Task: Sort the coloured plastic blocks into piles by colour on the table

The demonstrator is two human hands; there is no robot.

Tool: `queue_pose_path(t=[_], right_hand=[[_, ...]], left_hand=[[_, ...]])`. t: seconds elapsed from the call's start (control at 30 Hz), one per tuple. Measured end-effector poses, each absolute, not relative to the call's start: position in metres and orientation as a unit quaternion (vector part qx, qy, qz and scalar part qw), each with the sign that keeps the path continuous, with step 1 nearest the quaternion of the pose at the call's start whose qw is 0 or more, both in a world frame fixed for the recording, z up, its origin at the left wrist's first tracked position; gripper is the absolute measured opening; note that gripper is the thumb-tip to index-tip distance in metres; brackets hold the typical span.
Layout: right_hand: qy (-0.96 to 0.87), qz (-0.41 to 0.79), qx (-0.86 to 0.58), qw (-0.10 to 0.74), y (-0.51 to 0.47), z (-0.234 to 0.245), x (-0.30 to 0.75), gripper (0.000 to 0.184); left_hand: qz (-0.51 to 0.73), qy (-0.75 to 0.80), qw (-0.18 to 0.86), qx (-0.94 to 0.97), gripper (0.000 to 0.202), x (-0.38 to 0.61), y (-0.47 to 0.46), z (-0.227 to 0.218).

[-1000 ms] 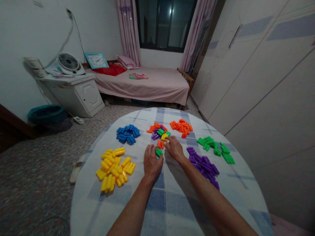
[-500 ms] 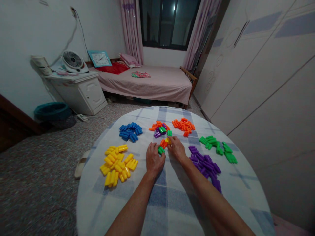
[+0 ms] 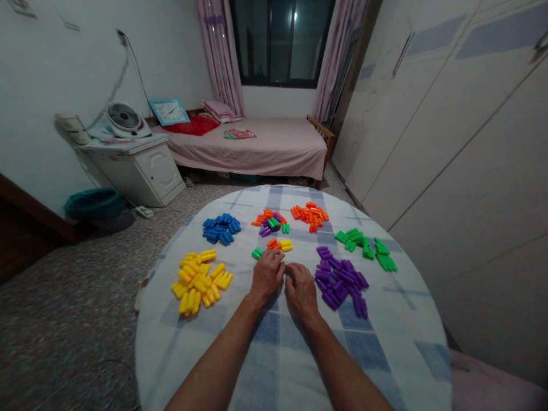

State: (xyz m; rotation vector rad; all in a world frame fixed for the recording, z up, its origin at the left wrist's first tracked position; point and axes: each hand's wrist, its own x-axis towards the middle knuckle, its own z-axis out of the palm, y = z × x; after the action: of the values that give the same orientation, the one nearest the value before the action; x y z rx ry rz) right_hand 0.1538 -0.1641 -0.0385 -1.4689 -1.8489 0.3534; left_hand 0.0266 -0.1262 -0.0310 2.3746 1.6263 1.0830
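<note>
Three small, glossy plastic pieces of rounded, tube-like form are laid flat in a loose, uneven row. The green piece [image 3: 257, 253] is set at the left end, slightly apart from its neighbour. The middle is taken up by the orange piece [image 3: 273, 244]. At the right end the yellow piece [image 3: 286, 245] is placed close beside the orange; whether these two are touching cannot be told.

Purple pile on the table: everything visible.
The purple pile is a loose, irregular heap of glossy, plastic-looking pieces, many formed of rounded bars side by side. They lie at varied angles on the blue-and-white tablecloth, some overlapping. It sits just right of the right hand; whether they touch is unclear.
</note>
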Motion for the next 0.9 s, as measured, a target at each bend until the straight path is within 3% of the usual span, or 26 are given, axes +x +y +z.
queue_pose_path(t=[0.27,0.57,0.73,0.9], right_hand=[[-0.716,0.167,-0.56,0.381,-0.157,-0.041,0.159,0.029],[-0.719,0.166,-0.552,0.387,-0.158,-0.039,0.16,0.027],[-0.714,0.176,-0.55,0.395,-0.159,-0.038,0.159,0.027],[-0.714,0.171,-0.556,0.39,-0.158,-0.04,0.159,0.028]], left_hand=[[0.22,0.608,0.005,0.763,0.031,0.054,-0.095,-0.001],[0.208,0.593,-0.027,0.777,0.019,0.053,-0.082,-0.01],[0.255,0.615,-0.088,0.741,0.031,0.002,-0.115,0.015],[0.175,0.721,-0.135,0.656,0.028,-0.082,-0.151,0.022]])
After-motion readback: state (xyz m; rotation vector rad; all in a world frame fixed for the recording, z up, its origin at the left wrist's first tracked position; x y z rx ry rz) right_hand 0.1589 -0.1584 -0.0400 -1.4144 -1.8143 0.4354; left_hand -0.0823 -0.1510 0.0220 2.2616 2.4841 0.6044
